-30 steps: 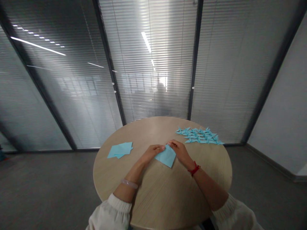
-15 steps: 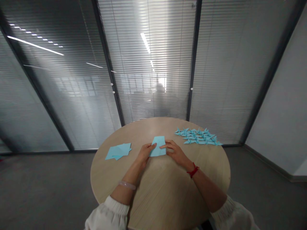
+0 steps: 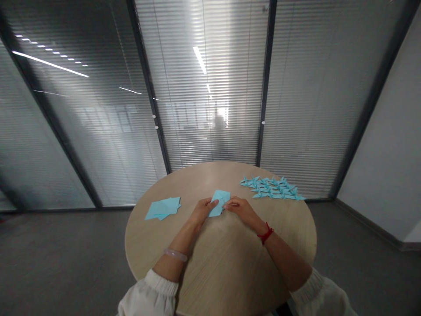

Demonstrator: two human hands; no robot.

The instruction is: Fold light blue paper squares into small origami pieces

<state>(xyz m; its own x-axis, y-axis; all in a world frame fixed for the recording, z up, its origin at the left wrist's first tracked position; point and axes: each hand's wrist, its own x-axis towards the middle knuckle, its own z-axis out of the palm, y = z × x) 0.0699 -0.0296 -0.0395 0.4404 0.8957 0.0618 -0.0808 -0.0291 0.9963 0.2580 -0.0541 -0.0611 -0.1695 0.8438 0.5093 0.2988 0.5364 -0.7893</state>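
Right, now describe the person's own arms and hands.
Both hands are bare. White sleeves with gathered, elastic-looking cuffs cover the upper part of each arm. The left hand has a pale, translucent-looking bangle above its wrist; the right hand has a red cord bracelet.

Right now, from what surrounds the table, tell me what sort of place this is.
Probably an office or meeting room: glass-like partitions with horizontal blinds in dark frames, a plain pale wall, and a round wooden table on a grey floor.
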